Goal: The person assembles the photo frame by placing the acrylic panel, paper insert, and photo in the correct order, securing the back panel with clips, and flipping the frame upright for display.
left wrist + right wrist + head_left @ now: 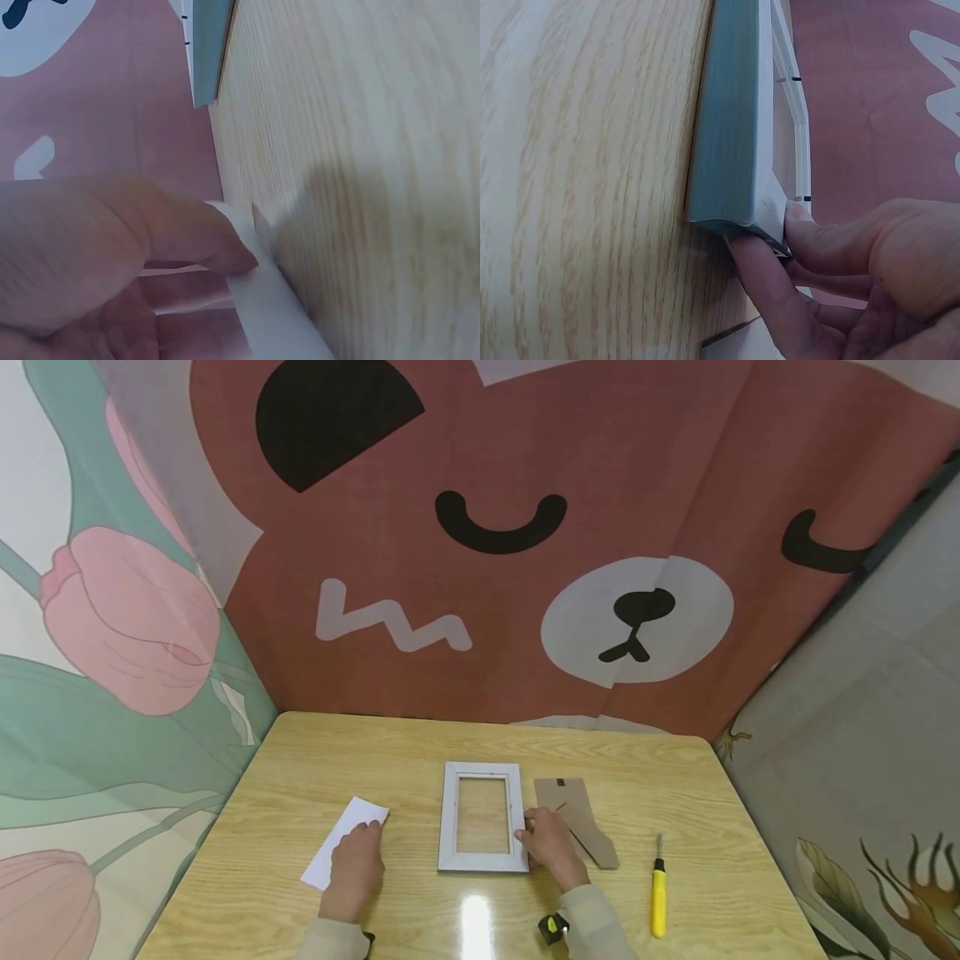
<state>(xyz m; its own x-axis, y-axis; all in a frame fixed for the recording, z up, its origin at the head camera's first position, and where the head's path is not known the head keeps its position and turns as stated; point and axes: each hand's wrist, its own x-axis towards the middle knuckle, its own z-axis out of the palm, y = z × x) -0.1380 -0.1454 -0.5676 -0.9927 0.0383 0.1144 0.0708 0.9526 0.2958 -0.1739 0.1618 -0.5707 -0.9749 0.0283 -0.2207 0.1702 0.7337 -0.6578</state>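
Observation:
At the left of the table in the head view, my left hand [356,864] pinches a folded-looking strip of white paper [327,852]. The left wrist view has the thumb [202,232] on the near side of the paper [262,315], its other fingers behind. My right hand [553,847] grips the right side of a white picture frame [450,818] that lies on the table, its opening showing bare wood. Close up in the right wrist view, thumb and finger hold a corner of the frame [731,150]; small black tabs stick out inside its rim.
A brown backing board [558,792] with an angled stand leg [588,835] lies just right of the frame. Farther right is a yellow-handled screwdriver [658,897], its tip pointing away. Printed curtains [487,693] surround the wooden table [360,743] on the back and sides.

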